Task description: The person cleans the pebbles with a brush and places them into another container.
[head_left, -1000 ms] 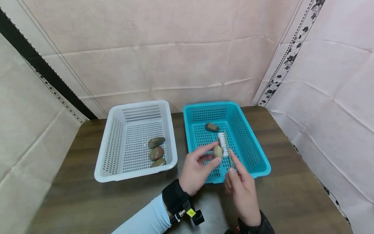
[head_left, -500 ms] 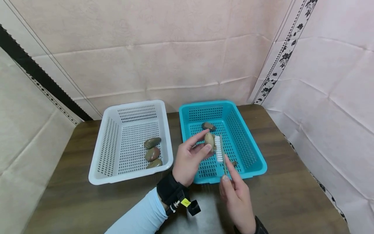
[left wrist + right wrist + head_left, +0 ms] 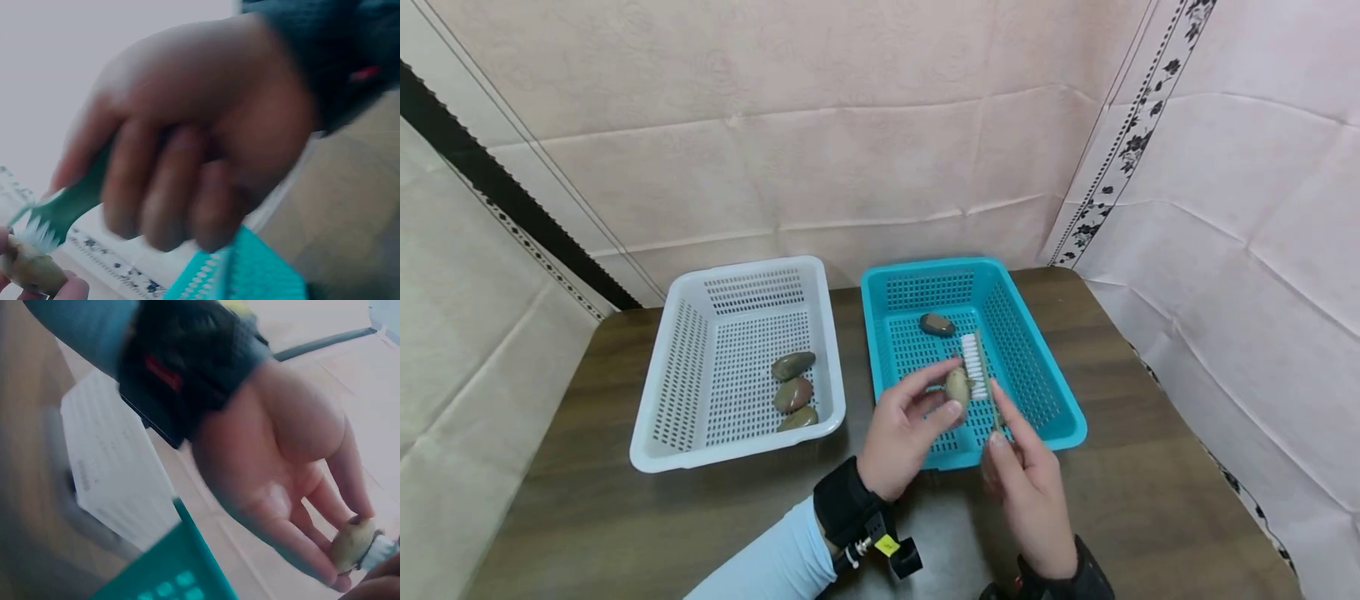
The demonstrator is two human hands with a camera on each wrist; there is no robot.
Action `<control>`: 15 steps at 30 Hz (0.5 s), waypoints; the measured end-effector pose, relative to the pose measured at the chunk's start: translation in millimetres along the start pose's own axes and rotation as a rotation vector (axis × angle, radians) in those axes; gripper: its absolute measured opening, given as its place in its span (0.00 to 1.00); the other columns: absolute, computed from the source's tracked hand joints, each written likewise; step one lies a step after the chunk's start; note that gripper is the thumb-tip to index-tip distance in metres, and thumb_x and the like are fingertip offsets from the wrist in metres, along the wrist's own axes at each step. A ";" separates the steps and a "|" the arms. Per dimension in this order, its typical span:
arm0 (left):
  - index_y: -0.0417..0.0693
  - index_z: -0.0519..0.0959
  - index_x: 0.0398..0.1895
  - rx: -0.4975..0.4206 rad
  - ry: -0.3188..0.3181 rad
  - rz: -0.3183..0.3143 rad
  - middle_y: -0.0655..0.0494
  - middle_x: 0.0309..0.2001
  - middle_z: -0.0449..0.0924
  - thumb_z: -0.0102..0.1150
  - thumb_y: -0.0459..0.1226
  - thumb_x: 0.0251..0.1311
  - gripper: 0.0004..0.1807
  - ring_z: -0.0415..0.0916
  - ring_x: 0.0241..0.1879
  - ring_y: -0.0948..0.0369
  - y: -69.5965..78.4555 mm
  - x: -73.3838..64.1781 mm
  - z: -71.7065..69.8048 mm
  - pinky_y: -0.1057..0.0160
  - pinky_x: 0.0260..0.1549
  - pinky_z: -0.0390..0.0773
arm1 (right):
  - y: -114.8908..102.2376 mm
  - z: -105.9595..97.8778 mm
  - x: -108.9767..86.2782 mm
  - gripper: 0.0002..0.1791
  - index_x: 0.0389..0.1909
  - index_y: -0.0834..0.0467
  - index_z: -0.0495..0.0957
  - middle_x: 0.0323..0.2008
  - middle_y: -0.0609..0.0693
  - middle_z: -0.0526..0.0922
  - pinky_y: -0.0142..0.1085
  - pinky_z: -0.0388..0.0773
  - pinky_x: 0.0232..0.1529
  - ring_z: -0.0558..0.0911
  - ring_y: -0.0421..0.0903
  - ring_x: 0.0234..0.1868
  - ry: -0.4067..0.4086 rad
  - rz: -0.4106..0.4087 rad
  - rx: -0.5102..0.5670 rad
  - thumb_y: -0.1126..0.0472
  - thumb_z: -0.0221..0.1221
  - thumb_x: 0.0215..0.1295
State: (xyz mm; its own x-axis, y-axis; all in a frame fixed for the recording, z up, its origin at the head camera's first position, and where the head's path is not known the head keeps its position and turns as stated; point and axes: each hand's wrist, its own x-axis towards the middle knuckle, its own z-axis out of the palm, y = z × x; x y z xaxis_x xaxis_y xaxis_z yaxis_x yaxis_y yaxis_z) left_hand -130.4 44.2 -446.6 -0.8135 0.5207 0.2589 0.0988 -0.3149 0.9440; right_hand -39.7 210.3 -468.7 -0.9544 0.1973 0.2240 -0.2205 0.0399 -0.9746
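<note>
My left hand (image 3: 898, 433) pinches a smooth tan-green stone (image 3: 957, 387) between thumb and fingers above the teal basket (image 3: 1071, 442). A green-handled brush (image 3: 976, 367) with white bristles is gripped by my right hand (image 3: 1030, 483), its forefinger stretched along the handle. In the left wrist view, the bristles of the brush (image 3: 44, 231) press against the stone (image 3: 34, 269). The right wrist view shows my left hand's fingertips round the stone (image 3: 353, 544). A darker brown stone (image 3: 937, 324) lies at the back of the teal basket.
To the left stands a white perforated basket (image 3: 651, 450) with three stones (image 3: 793, 393) along its right side. Both baskets sit on a brown wooden table (image 3: 572, 500). Pale cloth (image 3: 850, 167) hangs behind and at the sides.
Both hands shift left and up, then back right and down, still holding the stone and brush. Against the stone, the brush slides nearer me, then away again. The baskets stay put.
</note>
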 end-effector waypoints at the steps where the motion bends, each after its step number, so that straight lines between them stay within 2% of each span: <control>1: 0.37 0.68 0.81 -0.033 0.008 -0.006 0.38 0.76 0.69 0.55 0.28 0.81 0.28 0.78 0.66 0.49 2.8 2.0 -2.6 0.54 0.63 0.85 | 1.9 1.7 -3.5 0.28 0.85 0.51 0.67 0.20 0.51 0.64 0.40 0.66 0.16 0.64 0.49 0.17 -0.007 -0.008 -0.013 0.65 0.47 0.90; 4: 0.38 0.66 0.83 -0.107 0.043 -0.006 0.37 0.75 0.69 0.51 0.29 0.83 0.28 0.78 0.64 0.50 11.7 7.9 -10.0 0.53 0.61 0.86 | 9.6 8.3 -17.3 0.29 0.86 0.51 0.65 0.20 0.50 0.65 0.38 0.68 0.17 0.65 0.48 0.16 -0.036 -0.016 -0.068 0.66 0.48 0.90; 8: 0.37 0.66 0.83 -0.109 0.061 0.019 0.35 0.74 0.70 0.50 0.30 0.84 0.28 0.78 0.64 0.50 15.1 9.3 -11.0 0.53 0.61 0.86 | 16.8 13.0 -26.0 0.29 0.86 0.49 0.65 0.19 0.49 0.66 0.37 0.69 0.17 0.66 0.46 0.16 -0.019 -0.010 -0.103 0.65 0.47 0.90; 12: 0.38 0.69 0.81 -0.036 0.045 0.017 0.39 0.76 0.71 0.56 0.28 0.81 0.28 0.76 0.70 0.47 4.5 1.8 2.1 0.55 0.65 0.83 | 14.1 9.1 -15.7 0.29 0.86 0.50 0.65 0.19 0.51 0.65 0.39 0.67 0.17 0.64 0.48 0.17 0.045 -0.036 -0.045 0.68 0.46 0.90; 15: 0.41 0.73 0.79 0.040 0.038 -0.018 0.44 0.77 0.72 0.60 0.27 0.79 0.28 0.75 0.71 0.47 -5.3 -5.2 14.2 0.59 0.67 0.80 | 7.5 3.5 -6.7 0.29 0.85 0.51 0.66 0.20 0.51 0.65 0.40 0.66 0.18 0.64 0.49 0.17 0.066 -0.056 -0.018 0.67 0.46 0.90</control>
State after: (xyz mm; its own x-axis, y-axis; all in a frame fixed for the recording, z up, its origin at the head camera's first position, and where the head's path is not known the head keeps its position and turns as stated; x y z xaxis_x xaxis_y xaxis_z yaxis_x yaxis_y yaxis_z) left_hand -118.6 54.4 -450.0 -0.8365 0.4953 0.2344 0.1058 -0.2737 0.9560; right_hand -35.6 205.8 -477.5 -0.9254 0.2582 0.2775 -0.2686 0.0699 -0.9607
